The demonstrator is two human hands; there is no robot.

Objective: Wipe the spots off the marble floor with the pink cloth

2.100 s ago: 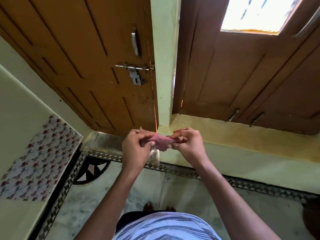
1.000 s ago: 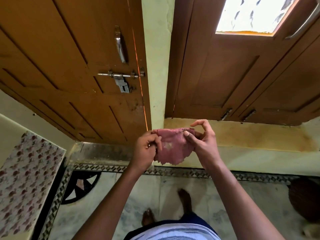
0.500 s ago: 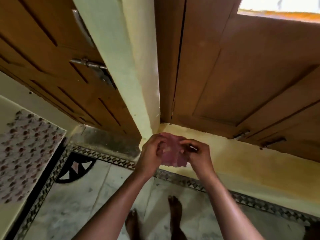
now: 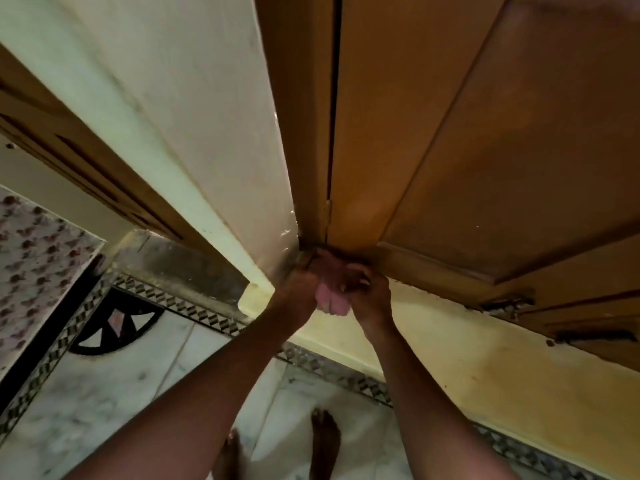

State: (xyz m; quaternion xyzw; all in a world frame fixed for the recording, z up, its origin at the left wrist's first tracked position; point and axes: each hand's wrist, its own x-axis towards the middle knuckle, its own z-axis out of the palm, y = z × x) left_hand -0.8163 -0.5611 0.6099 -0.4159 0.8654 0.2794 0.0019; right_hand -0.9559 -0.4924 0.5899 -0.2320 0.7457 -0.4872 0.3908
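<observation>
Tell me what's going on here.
A person stands barefoot on the marble floor, holding a pink cloth up in front of them with both hands. The left hand and right hand each grip it, bunched between them, near the foot of a wooden door. The cloth is off the floor, so no wiping is under way yet; grey spots show on the marble.
</observation>
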